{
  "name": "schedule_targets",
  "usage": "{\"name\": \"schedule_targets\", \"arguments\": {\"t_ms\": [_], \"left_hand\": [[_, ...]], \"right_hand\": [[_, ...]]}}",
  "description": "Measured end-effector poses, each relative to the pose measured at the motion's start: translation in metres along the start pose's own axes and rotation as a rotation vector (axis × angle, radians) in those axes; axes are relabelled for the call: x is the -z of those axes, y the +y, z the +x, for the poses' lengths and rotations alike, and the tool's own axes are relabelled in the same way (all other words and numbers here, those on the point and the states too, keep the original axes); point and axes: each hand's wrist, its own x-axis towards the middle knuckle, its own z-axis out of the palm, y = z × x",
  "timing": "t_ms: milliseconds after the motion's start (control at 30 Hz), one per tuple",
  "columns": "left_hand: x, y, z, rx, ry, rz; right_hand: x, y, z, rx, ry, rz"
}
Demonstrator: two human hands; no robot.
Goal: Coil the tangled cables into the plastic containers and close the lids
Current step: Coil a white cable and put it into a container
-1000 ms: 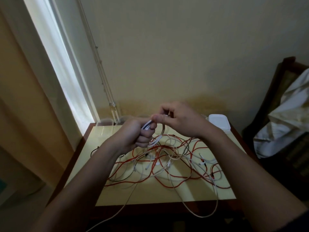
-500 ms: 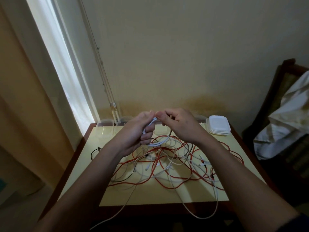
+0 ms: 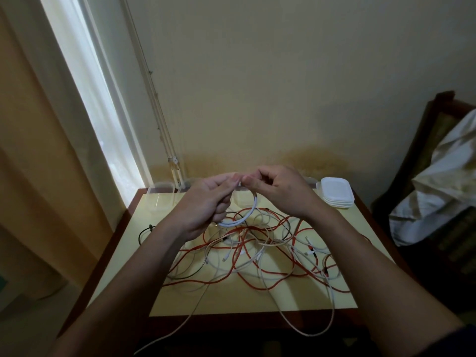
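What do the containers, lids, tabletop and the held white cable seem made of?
Containers: clear glossy plastic; the yellow beneath shows through the walls. Lids: opaque white plastic, probably; smooth rounded moulded rims. Tabletop: pale yellow matte sheet, perhaps laminate, with a dark wood-like edge. White cable: smooth rubbery sheath, bending in a soft loop.

Small table [image 3: 257, 300], pale yellow top w/ dark wood edge, set against wall. Mid-top: tangle of cables [image 3: 260, 275], red, white and a few dark, w/ black loop [image 3: 144, 233] lying apart at left and two white strands [image 3: 332, 305] hanging over near edge. Far edge: clear containers [image 3: 161, 199] at left, lids off; stack of white lids [image 3: 336, 193] at far right corner.
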Motion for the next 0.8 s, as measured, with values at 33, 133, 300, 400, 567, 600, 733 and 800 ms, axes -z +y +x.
{"name": "schedule_targets", "arguments": {"t_ms": [33, 133, 300, 400, 567, 600, 733, 800], "left_hand": [[0.001, 0.001, 0.0, -0.001, 0.02, -0.022], [0.012, 0.013, 0.001, -0.03, 0.123, -0.175], [0.041, 0.028, -0.002, -0.085, 0.235, -0.35], [0.049, 0.028, -0.001, -0.12, 0.277, -0.455], [0.061, 0.023, 0.002, -0.144, 0.355, -0.615], [0.063, 0.022, 0.002, -0.143, 0.371, -0.622], [0.06, 0.02, 0.003, -0.12, 0.388, -0.659], [0.054, 0.019, 0.003, -0.115, 0.411, -0.635]], "right_hand": [[0.0, 0.001, -0.001, -0.009, -0.001, -0.017], [0.002, 0.013, -0.007, -0.086, 0.05, -0.067], [0.0, 0.05, -0.033, -0.239, 0.166, 0.013], [-0.012, 0.068, -0.043, -0.291, 0.153, 0.064], [-0.034, 0.093, -0.048, -0.341, 0.006, -0.023], [-0.039, 0.098, -0.048, -0.334, -0.045, -0.094], [-0.051, 0.103, -0.045, -0.404, -0.145, -0.116], [-0.049, 0.093, -0.036, -0.446, -0.047, -0.004]]}}
